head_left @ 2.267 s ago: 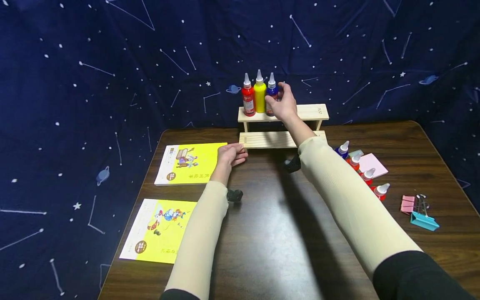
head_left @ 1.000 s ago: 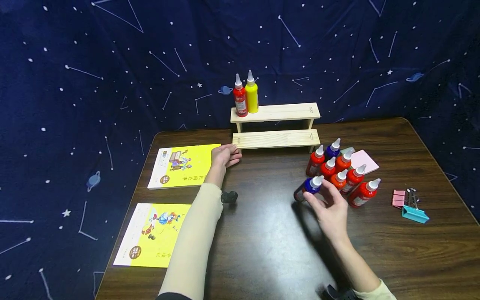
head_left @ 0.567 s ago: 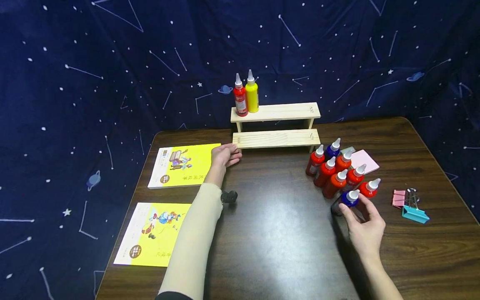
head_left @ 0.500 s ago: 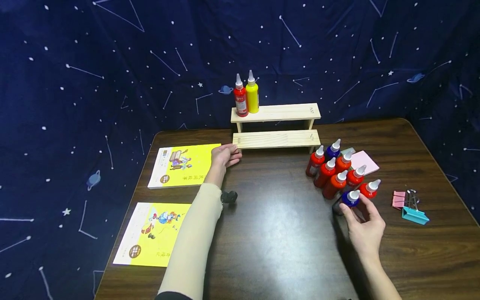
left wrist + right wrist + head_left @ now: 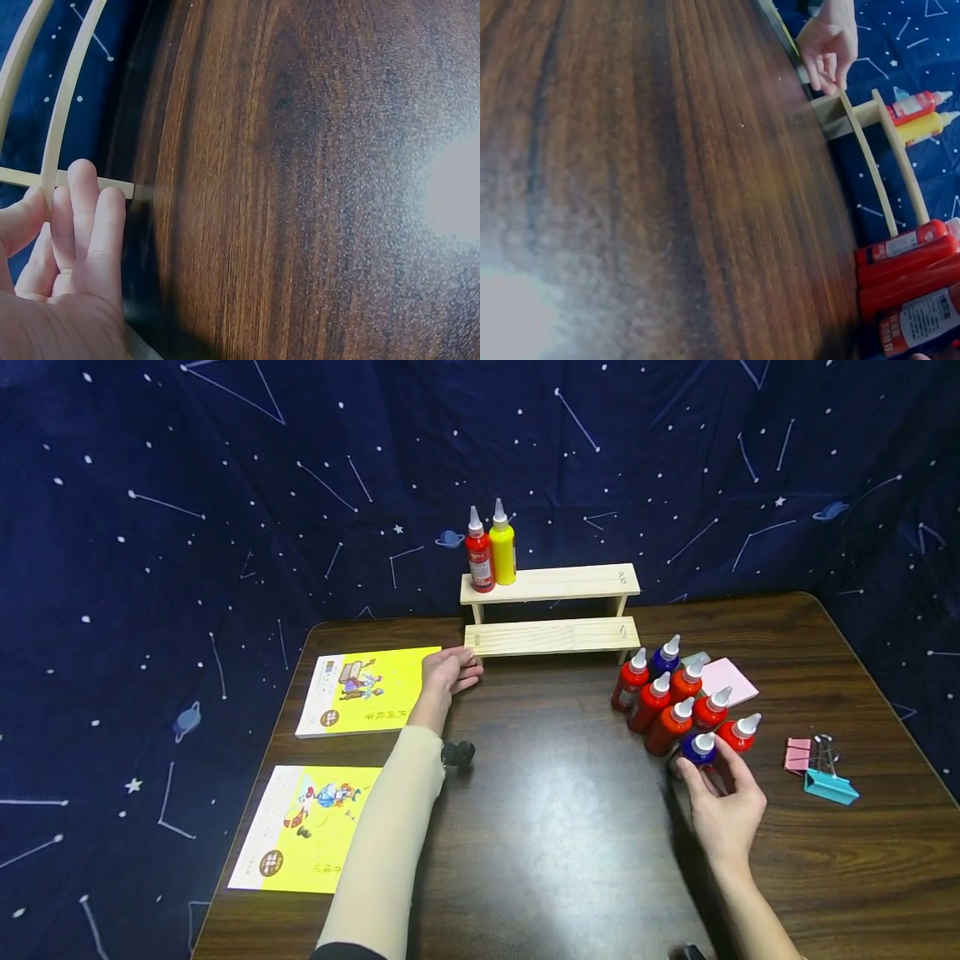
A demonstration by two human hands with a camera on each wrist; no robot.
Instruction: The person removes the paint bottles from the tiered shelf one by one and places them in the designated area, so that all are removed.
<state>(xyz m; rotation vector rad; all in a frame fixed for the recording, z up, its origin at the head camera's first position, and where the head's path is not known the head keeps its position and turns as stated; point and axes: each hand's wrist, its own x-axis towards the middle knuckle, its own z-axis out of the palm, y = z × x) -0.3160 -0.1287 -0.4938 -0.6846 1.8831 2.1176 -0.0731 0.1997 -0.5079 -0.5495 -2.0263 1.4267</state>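
My right hand holds a blue paint bottle with a white nozzle cap between thumb and fingers. This bottle stands at the near end of a row of red paint bottles; its label faces the right wrist camera. A second row beside it has a blue bottle at the far end and red ones in front. My left hand pinches the left end of the lower board of a two-tier wooden rack. On the rack's top board a red bottle and a yellow bottle stand upright.
Two yellow-covered books lie along the table's left side. Behind the bottles is a pink sticky-note pad. Farther right lie a pink binder clip and a teal binder clip. A dark starry cloth hangs behind the table.
My right hand has taken the blue bottle off the top board and brought it down to the right, beside the red bottles. Lately it shifted slightly farther from me. My left hand stays at the rack.
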